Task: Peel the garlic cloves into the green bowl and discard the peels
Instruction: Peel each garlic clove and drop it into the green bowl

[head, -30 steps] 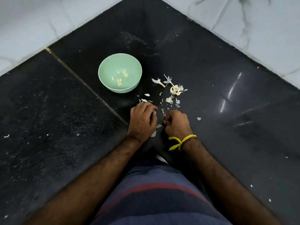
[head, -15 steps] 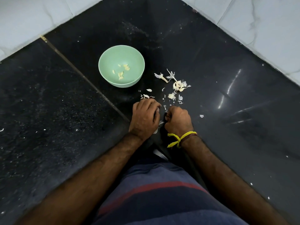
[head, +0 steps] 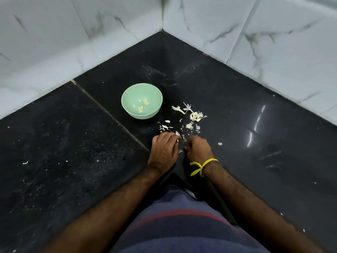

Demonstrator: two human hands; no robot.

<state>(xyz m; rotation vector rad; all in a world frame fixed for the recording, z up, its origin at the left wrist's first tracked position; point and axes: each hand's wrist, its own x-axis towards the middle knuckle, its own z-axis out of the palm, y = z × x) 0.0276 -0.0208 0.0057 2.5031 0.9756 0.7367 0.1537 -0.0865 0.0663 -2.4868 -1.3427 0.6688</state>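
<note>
A green bowl stands on the black counter with several peeled garlic cloves inside. To its right lies a heap of garlic pieces and white peels. Below the heap my left hand and my right hand sit close together, fingers curled. Between their fingertips they pinch a garlic clove with a white flake of skin showing; most of it is hidden by the fingers. A yellow thread is tied round my right wrist.
The black counter runs into a corner of white marble-tiled walls. Loose peel scraps lie scattered to the right and near the bowl. The counter's front corner edge is just under my wrists.
The camera has tilted up, so the wall corner shows and the bowl sits lower in view. Both hands stay together on the clove, fingers working at it slightly.
</note>
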